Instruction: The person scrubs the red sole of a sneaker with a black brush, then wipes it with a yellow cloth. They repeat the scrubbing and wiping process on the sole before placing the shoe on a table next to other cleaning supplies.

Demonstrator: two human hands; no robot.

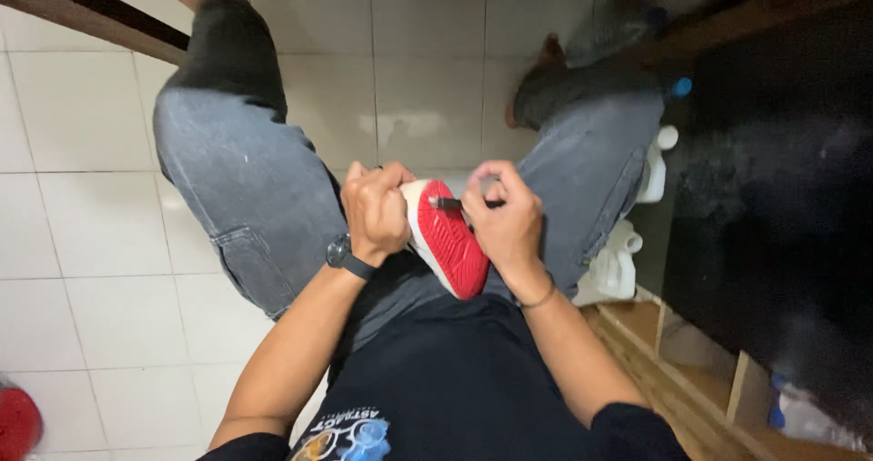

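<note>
A shoe with a red ribbed sole and white edge (450, 243) is held sole-up over my lap. My left hand (375, 212), with a black watch on its wrist, grips the shoe from the left side. My right hand (506, 217) holds a small dark thin tool (450, 204) pressed against the white edge near the toe of the sole. I am seated with my legs in grey jeans (245, 170) spread apart over a white tiled floor (82, 243).
White plastic bottles (627, 252) stand on the floor beside my right leg. A wooden frame (691, 370) and a dark surface lie to the right. A red object (16, 420) sits at the lower left edge. A dark wooden beam (91, 15) crosses the upper left.
</note>
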